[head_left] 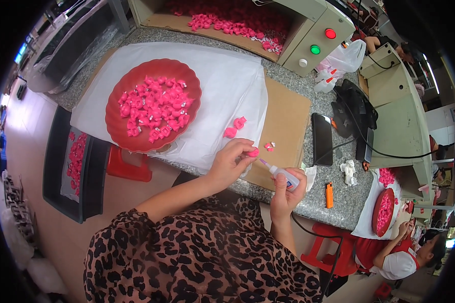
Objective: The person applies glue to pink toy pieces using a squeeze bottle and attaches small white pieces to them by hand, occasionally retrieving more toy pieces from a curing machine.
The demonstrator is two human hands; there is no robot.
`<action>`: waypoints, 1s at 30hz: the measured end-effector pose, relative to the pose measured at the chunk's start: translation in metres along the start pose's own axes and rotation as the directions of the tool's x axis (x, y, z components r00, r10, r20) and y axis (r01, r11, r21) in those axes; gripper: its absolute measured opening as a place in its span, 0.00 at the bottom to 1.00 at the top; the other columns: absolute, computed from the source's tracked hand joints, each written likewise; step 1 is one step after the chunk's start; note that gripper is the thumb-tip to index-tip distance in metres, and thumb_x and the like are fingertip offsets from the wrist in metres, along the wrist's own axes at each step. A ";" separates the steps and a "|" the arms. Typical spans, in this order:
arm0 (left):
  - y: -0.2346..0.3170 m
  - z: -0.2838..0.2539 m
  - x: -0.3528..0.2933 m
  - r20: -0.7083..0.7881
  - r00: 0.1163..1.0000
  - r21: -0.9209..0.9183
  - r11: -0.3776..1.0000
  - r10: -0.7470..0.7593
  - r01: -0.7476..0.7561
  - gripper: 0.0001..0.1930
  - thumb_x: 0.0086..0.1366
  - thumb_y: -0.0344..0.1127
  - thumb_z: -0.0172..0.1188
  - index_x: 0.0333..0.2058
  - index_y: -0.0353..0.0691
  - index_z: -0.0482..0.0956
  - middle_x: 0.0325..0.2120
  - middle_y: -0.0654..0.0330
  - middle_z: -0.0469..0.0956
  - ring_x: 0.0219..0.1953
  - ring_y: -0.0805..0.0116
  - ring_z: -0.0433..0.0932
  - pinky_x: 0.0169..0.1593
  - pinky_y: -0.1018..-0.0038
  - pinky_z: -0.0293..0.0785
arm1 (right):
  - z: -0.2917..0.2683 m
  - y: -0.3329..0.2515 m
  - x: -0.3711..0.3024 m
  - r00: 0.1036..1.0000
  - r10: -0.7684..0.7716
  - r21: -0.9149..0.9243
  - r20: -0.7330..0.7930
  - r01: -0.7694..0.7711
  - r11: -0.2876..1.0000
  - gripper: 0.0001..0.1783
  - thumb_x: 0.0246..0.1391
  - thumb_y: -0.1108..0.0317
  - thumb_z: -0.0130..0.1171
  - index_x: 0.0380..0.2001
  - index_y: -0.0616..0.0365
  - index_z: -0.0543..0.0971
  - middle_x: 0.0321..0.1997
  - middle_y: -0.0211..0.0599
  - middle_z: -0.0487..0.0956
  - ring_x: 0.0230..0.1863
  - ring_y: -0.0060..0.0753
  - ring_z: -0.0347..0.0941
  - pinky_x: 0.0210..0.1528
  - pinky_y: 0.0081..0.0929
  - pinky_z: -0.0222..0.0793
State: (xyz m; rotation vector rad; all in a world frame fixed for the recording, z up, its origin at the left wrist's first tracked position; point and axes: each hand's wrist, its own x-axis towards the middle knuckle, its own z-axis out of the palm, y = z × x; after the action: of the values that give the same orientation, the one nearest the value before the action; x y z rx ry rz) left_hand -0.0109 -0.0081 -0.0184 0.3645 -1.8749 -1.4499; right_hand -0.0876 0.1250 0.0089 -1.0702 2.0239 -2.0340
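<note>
Between the thumb and fingers of my left hand [231,162] is a small pink plastic piece [253,152]. My right hand [288,191] grips a small white glue bottle [286,178], tilted so that its narrow purplish tip [263,161] points at the piece, close to it; whether they touch I cannot tell. Just beyond my left hand, loose pink pieces [234,128] lie on the white sheet [222,81]. Another pink-and-white piece [270,146] rests on the brown cardboard [287,108]. A red scalloped bowl [117,123] full of similar pieces stands to the left.
At the back, an open-fronted box [308,30] holds many pink pieces. Right of the cardboard lie a black phone [322,139], an orange lighter [329,195], crumpled tissue [348,172] and cables. A dark crate [93,177] is at lower left. Another person [397,255] works at far right.
</note>
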 end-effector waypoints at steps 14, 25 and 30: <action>0.002 0.000 0.000 -0.007 1.000 0.031 0.999 0.016 -0.016 0.08 0.51 0.25 0.56 0.31 0.35 0.71 0.35 0.56 0.69 0.26 0.73 0.71 0.31 0.80 0.69 | -0.002 0.004 0.002 0.998 -0.067 -0.091 0.016 0.069 0.994 0.09 0.48 0.73 0.50 0.32 0.64 0.63 0.31 0.38 0.64 0.27 0.24 0.66 0.28 0.17 0.66; 0.002 -0.001 0.000 0.003 1.000 0.012 1.000 -0.016 0.016 0.08 0.51 0.26 0.55 0.32 0.35 0.71 0.35 0.55 0.69 0.28 0.72 0.72 0.32 0.80 0.70 | 0.000 0.002 0.001 0.999 -0.033 -0.045 0.002 0.033 0.998 0.09 0.48 0.72 0.50 0.32 0.63 0.63 0.32 0.37 0.64 0.26 0.23 0.66 0.28 0.17 0.67; 0.002 -0.002 0.001 0.021 1.000 0.011 1.000 -0.002 0.001 0.08 0.52 0.26 0.54 0.32 0.34 0.71 0.35 0.56 0.70 0.30 0.70 0.72 0.32 0.79 0.70 | -0.001 0.004 0.002 0.998 0.039 0.068 -0.041 -0.036 0.997 0.09 0.49 0.73 0.50 0.33 0.63 0.63 0.32 0.37 0.65 0.26 0.22 0.66 0.27 0.16 0.66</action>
State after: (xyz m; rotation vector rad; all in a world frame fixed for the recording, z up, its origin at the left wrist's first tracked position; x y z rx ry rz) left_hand -0.0096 -0.0092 -0.0164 0.3569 -1.9002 -1.4506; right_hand -0.0916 0.1243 0.0064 -0.9775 1.9644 -2.1071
